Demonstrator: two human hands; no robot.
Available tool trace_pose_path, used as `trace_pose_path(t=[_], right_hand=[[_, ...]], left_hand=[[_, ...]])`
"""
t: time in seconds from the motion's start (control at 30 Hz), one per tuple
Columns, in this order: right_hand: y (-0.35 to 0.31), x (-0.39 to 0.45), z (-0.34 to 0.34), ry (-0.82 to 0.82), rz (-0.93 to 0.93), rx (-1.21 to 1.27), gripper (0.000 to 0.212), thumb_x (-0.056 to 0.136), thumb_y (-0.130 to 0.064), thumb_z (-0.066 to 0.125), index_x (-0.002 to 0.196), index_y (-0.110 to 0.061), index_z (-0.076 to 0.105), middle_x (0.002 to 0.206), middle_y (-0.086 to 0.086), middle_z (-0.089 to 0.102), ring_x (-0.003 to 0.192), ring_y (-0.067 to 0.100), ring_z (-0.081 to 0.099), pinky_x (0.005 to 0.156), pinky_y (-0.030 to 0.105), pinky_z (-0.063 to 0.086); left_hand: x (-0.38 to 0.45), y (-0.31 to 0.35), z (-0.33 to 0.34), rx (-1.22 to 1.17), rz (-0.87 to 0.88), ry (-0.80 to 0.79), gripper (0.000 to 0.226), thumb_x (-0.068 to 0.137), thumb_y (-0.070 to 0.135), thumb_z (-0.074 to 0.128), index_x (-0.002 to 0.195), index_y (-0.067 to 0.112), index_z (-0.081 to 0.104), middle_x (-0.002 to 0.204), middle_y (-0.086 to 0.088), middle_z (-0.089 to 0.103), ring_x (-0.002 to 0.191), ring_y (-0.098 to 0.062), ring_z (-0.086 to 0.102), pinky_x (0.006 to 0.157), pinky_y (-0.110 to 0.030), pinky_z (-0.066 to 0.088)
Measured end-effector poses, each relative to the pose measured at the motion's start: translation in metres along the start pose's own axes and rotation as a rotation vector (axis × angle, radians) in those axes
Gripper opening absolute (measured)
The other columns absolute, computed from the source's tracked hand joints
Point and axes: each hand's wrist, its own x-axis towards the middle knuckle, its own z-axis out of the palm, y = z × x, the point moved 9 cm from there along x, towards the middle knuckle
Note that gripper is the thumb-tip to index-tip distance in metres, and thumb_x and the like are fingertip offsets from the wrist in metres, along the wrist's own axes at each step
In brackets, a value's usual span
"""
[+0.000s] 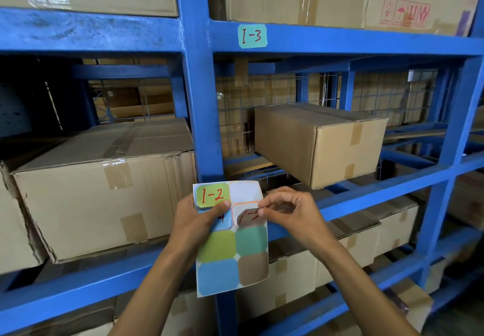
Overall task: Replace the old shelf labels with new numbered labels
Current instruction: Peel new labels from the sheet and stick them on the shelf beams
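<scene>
- At a blue warehouse rack, I hold a sticker sheet upright in my left hand, fingers curled round its left edge and the thumb pressed across a blue sticker that shows a red "4".
- My right hand pinches the upper right corner of a brown label marked in red with what looks like "1-1"; part of the writing is hidden behind my fingertips.
- I judge the step in hand to be peeling this new numbered label off its backing, with the sheet braced by the other hand.
- A lime label reading "1-2" sits at the sheet's top left, its lower edge slightly lifted; the cell beside it is bare.
- A teal label reading "1-3" is already stuck on the beam above, well apart from both hands.
- The next move calls, in my view, for drawing the brown label free without tearing or folding it onto itself, then carrying it to the beam it belongs to; which beam that is, I cannot tell.
- Cardboard boxes fill the shelves behind.
</scene>
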Motion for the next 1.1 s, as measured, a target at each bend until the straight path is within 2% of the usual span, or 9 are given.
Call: trace_pose_path(t=[0.1, 0.17, 0.23, 0.33, 0.53, 0.63, 0.73, 0.97, 1.1], right_hand=[[0.014, -0.009, 0.004, -0.062, 0.028, 0.032, 0.014, 0.081, -0.012, 0.078, 0.084, -0.026, 0.077, 0.090, -0.005, 0.076, 0.089, 0.008, 0.070, 0.076, 0.022, 0.057], [0.022, -0.015, 0.006, -0.095, 0.033, 0.051, 0.012, 0.083, -0.015, 0.076, 0.088, -0.025, 0.076, 0.093, -0.003, 0.076, 0.093, 0.011, 0.070, 0.079, 0.025, 0.057], [0.031, -0.020, 0.009, -0.120, 0.044, 0.111, 0.009, 0.084, -0.016, 0.075, 0.090, -0.023, 0.076, 0.095, 0.000, 0.076, 0.094, 0.014, 0.070, 0.074, 0.025, 0.057], [0.051, -0.027, 0.011, -0.084, 0.111, 0.339, 0.009, 0.078, -0.022, 0.079, 0.086, -0.021, 0.075, 0.096, 0.007, 0.076, 0.088, 0.016, 0.069, 0.066, 0.025, 0.055], [0.099, -0.036, 0.012, -0.007, 0.249, 0.660, 0.027, 0.066, -0.028, 0.089, 0.087, -0.020, 0.074, 0.098, 0.010, 0.074, 0.086, 0.019, 0.071, 0.065, 0.024, 0.057], [0.123, -0.038, 0.006, 0.071, 0.296, 0.573, 0.015, 0.075, -0.014, 0.078, 0.088, -0.019, 0.073, 0.094, 0.006, 0.075, 0.085, 0.016, 0.071, 0.064, 0.021, 0.056], [0.145, -0.036, 0.002, 0.124, 0.310, 0.403, 0.015, 0.083, -0.004, 0.073, 0.091, -0.016, 0.072, 0.088, 0.002, 0.075, 0.081, 0.013, 0.069, 0.064, 0.019, 0.055], [0.164, -0.017, 0.015, 0.095, 0.239, 0.224, 0.028, 0.081, 0.000, 0.075, 0.107, -0.012, 0.071, 0.081, -0.001, 0.071, 0.081, 0.007, 0.070, 0.075, 0.018, 0.055], [0.175, -0.012, 0.016, 0.168, 0.218, 0.192, 0.028, 0.080, 0.000, 0.076, 0.106, -0.008, 0.071, 0.087, 0.005, 0.074, 0.082, 0.008, 0.072, 0.076, 0.020, 0.057]], left_hand=[[-0.005, -0.010, -0.006, 0.032, 0.002, 0.017, 0.019, 0.078, 0.017, 0.082, 0.094, 0.014, 0.073, 0.083, -0.003, 0.081, 0.069, -0.021, 0.077, 0.054, -0.032, 0.058], [-0.010, -0.017, -0.008, 0.064, -0.002, 0.019, 0.018, 0.079, 0.019, 0.081, 0.094, 0.016, 0.072, 0.081, 0.002, 0.080, 0.068, -0.019, 0.077, 0.050, -0.027, 0.057], [-0.015, -0.026, -0.010, 0.076, -0.020, 0.021, 0.017, 0.079, 0.021, 0.081, 0.094, 0.018, 0.072, 0.082, 0.001, 0.080, 0.069, -0.021, 0.077, 0.051, -0.030, 0.058], [-0.021, -0.038, -0.016, 0.090, -0.026, 0.055, 0.015, 0.078, 0.018, 0.082, 0.090, 0.017, 0.074, 0.082, -0.002, 0.080, 0.071, -0.023, 0.077, 0.057, -0.036, 0.061], [-0.032, -0.065, -0.031, 0.121, -0.044, 0.091, 0.014, 0.077, 0.016, 0.083, 0.088, 0.018, 0.074, 0.080, 0.004, 0.080, 0.068, -0.016, 0.076, 0.050, -0.024, 0.056], [-0.035, -0.078, -0.041, 0.168, -0.056, 0.112, 0.017, 0.076, 0.016, 0.083, 0.090, 0.017, 0.075, 0.082, 0.002, 0.081, 0.073, -0.018, 0.077, 0.062, -0.033, 0.060], [-0.040, -0.089, -0.048, 0.196, -0.072, 0.113, 0.022, 0.075, 0.017, 0.084, 0.095, 0.016, 0.074, 0.086, 0.001, 0.081, 0.078, -0.017, 0.077, 0.068, -0.035, 0.059], [-0.044, -0.099, -0.059, 0.204, -0.083, 0.117, 0.022, 0.075, 0.022, 0.083, 0.096, 0.020, 0.074, 0.086, 0.007, 0.080, 0.077, -0.011, 0.076, 0.065, -0.029, 0.058], [-0.042, -0.100, -0.057, 0.201, -0.070, 0.112, 0.019, 0.076, 0.021, 0.082, 0.093, 0.023, 0.074, 0.084, 0.014, 0.080, 0.076, -0.006, 0.075, 0.056, -0.016, 0.055]])
